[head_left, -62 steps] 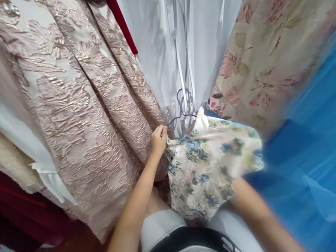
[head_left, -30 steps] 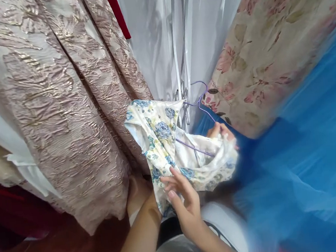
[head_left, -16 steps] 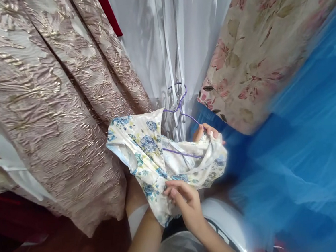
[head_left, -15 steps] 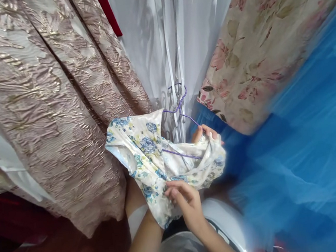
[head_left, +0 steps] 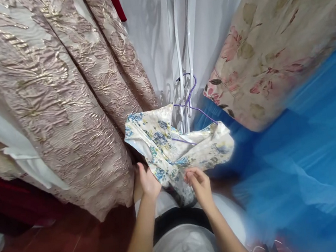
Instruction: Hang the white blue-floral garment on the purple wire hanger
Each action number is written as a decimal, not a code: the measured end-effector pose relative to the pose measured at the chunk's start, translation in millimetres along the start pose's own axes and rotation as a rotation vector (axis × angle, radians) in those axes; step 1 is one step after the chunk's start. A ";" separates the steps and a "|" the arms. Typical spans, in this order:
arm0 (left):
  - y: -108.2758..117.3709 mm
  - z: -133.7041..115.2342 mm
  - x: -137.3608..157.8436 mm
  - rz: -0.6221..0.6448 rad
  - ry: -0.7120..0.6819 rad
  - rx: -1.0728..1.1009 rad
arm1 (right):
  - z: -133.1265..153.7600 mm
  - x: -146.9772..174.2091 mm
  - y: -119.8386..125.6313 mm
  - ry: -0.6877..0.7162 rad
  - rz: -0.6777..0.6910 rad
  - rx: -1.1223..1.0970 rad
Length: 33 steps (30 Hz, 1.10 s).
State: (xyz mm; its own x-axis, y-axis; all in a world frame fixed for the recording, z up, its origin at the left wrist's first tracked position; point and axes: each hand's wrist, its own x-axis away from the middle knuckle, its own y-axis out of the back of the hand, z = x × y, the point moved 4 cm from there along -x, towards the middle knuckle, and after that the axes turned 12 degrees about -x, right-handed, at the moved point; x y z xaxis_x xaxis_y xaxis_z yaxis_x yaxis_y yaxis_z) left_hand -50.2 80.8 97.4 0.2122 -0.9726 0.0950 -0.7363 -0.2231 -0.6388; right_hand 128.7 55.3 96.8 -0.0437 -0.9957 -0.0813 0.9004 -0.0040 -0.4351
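A cream sleeveless dress (head_left: pixel 160 139) with blue flowers and a crossed front hangs on a thin purple hanger (head_left: pixel 204 114), both shoulders spread over it. Its lower part bunches down at my lap. My left hand (head_left: pixel 150 184) is at the left edge of the dress below the armhole, thumb raised and apart, the other fingers partly hidden by the cloth. Against the front of the dress, lower right of the crossing, my right hand (head_left: pixel 200 183) has its fingers curled in a pinch at the fabric.
The hanger's hook is among white ribbons (head_left: pixel 179 52) before a white curtain-like cloth (head_left: pixel 148 35). Pink-gold brocade (head_left: pixel 40 96) hangs at left, a pink-flowered cloth (head_left: pixel 255 71) and blue tulle (head_left: pixel 307 175) at right. Red tiles (head_left: pixel 90 244) show below.
My left hand has left the dress's right shoulder and come down to its left edge. The right shoulder now lies over the hanger. My right hand remains at the front; the view shifted slightly.
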 end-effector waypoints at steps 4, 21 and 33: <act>24.8 14.0 14.1 -0.150 -0.056 -0.333 | -17.6 -9.7 -1.1 -0.079 0.013 -0.020; 31.1 10.8 19.6 -0.478 -0.591 -0.775 | -0.6 -11.0 20.7 -0.079 0.056 0.116; -27.4 62.2 36.3 0.180 -0.607 -1.254 | -1.1 -6.9 10.3 -0.211 0.157 0.036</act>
State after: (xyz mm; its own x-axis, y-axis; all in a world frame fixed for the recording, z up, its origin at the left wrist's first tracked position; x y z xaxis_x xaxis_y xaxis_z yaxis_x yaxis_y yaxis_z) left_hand 17.7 55.7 70.8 0.0582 -0.8859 -0.4603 -0.7903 -0.3226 0.5209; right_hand 137.8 62.3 91.9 0.1859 -0.9815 0.0450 0.9041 0.1529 -0.3991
